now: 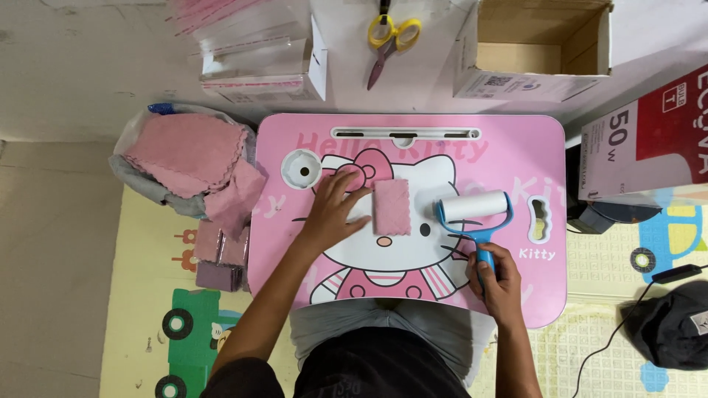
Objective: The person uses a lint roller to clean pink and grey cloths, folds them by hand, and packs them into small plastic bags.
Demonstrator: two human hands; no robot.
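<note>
Setting: a floor with a patterned play mat point(140, 243) under a small pink lap table point(516, 147) with a cartoon cat print, seen from above; the person sits at the table's near edge.
Left hand: the left hand point(333, 210) lies flat on the table top, fingers spread and released, fingertips just at the left edge of the folded pink cloth point(391, 206) — holding nothing.
Folded cloth: a small pink rectangle lying flat near the table's centre, between the two hands.
Right hand: the right hand point(495, 278) is clenched around the blue handle of a lint roller point(473, 208), near the table's front right corner.
Roller: its white drum rests on the table just right of the folded cloth, apart from it by a narrow gap.
Left of the table: a heap of pink cloths point(193, 158) on a bag, with a stack of packed ones point(220, 259) in front of it.
Behind the table: yellow-handled scissors point(389, 40), clear bags point(251, 33) with pink strips, and an open cardboard box point(542, 48).
Right of the table: a red and white carton point(649, 140) — and a dark cap point(671, 324) nearer the person.
</note>
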